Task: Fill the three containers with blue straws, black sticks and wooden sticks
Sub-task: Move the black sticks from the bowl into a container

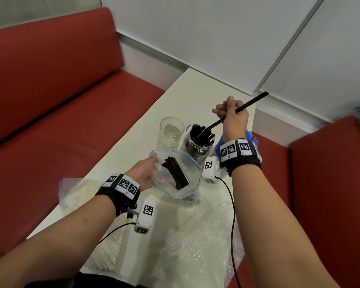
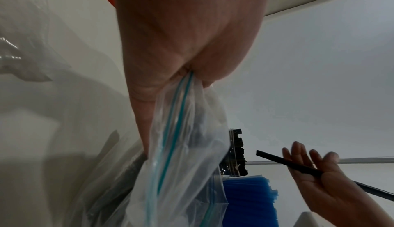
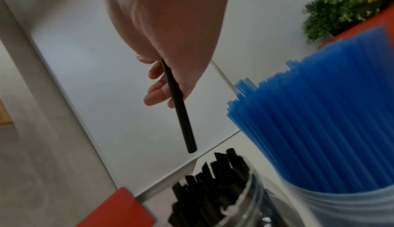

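Your right hand (image 1: 232, 117) held one black stick (image 1: 240, 110) pinched between thumb and fingers, gripped near its middle so that the lower end slanted down toward the mouth of the middle jar (image 1: 199, 142) while the upper end stuck out past your knuckles. The right wrist view showed that lower end hanging just above the black sticks already standing in the jar, not yet among them; holding it at a tilt probably let you aim for a gap in a jar that looked nearly full. Your left hand (image 1: 146, 171) pinched the rim of the zip bag (image 1: 175, 175) by its blue seal, thumb and fingers closed on the plastic, and held the mouth spread wide and lifted off the table (image 1: 133, 146). That likely kept the remaining black sticks (image 1: 176, 172) within reach of your other hand and stopped them sliding out. The blue straws (image 3: 315, 121) stood packed in their own container just right of the jar, apparently finished. The empty clear jar (image 1: 172, 132) stood to the left of the black one, so the wooden sticks, which I judged to be the pale bundle in plastic (image 1: 75, 196) under your left forearm, were not yet dealt with.
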